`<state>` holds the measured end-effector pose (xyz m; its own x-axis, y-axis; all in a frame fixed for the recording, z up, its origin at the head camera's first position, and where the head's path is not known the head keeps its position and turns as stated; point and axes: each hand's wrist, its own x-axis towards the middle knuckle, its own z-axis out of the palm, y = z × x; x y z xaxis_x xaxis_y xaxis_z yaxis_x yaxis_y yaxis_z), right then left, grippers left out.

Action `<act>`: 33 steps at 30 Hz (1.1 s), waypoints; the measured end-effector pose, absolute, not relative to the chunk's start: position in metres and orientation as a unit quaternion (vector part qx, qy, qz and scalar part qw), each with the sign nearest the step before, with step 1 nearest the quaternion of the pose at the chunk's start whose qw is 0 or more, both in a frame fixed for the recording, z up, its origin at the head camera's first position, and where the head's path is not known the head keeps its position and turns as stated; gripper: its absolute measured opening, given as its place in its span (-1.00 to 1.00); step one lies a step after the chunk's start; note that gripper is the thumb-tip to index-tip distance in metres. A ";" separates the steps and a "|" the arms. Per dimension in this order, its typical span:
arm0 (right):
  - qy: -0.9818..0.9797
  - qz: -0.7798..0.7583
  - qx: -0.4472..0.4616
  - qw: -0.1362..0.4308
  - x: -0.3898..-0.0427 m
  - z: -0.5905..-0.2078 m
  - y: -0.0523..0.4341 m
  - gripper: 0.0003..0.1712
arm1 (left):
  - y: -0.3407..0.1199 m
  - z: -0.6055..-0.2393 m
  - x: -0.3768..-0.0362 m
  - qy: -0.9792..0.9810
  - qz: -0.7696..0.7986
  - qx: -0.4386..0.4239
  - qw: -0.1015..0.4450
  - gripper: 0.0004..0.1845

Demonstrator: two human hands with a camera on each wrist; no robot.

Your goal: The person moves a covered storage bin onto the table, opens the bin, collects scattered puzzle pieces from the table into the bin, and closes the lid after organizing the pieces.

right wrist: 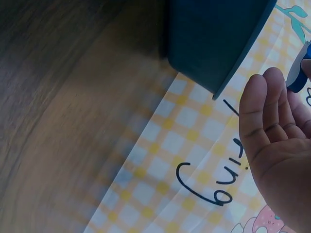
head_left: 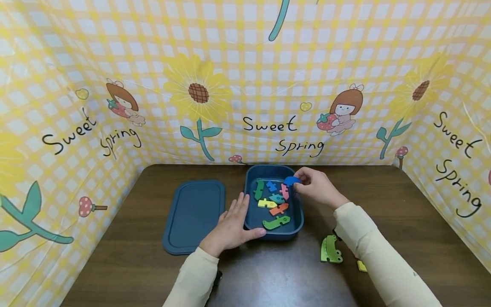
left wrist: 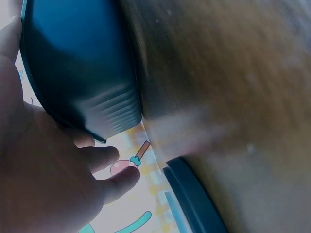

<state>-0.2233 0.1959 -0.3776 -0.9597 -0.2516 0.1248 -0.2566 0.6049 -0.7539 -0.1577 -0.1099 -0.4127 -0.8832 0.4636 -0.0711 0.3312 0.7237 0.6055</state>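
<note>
A dark blue plastic box (head_left: pixel 301 221) stands open on the table, with several coloured puzzle pieces inside, among them a yellow piece (head_left: pixel 264 204), an orange piece (head_left: pixel 279 209) and a long green piece (head_left: pixel 276 222). My right hand (head_left: pixel 316 185) pinches a blue puzzle piece (head_left: pixel 290 181) over the box's far right rim; the right wrist view shows only part of this blue piece (right wrist: pixel 297 77) at its edge. My left hand (head_left: pixel 232 226) rests against the box's left side, fingers straight and thumb at the near rim. In the left wrist view that hand (left wrist: pixel 53 170) touches the box wall (left wrist: pixel 87 73).
The box's flat blue lid (head_left: pixel 195 217) lies on the table to the left. Right of the box lies a green frog-faced piece (head_left: pixel 330 249), and a yellow piece (head_left: pixel 362 266) shows partly beside my right sleeve. A yellow checked cloth (head_left: pixel 245 85) hangs around the table's back and sides.
</note>
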 end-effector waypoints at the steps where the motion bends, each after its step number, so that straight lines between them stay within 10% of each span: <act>1: -0.895 0.422 0.143 0.002 -0.224 -0.378 0.194 -0.79 | -0.110 -0.413 -0.158 0.923 0.301 0.215 0.111 0.20; 33: -0.880 0.437 0.184 -0.032 -0.227 -0.380 0.150 -0.81 | -0.109 -0.414 -0.160 0.926 0.289 0.214 0.111 0.19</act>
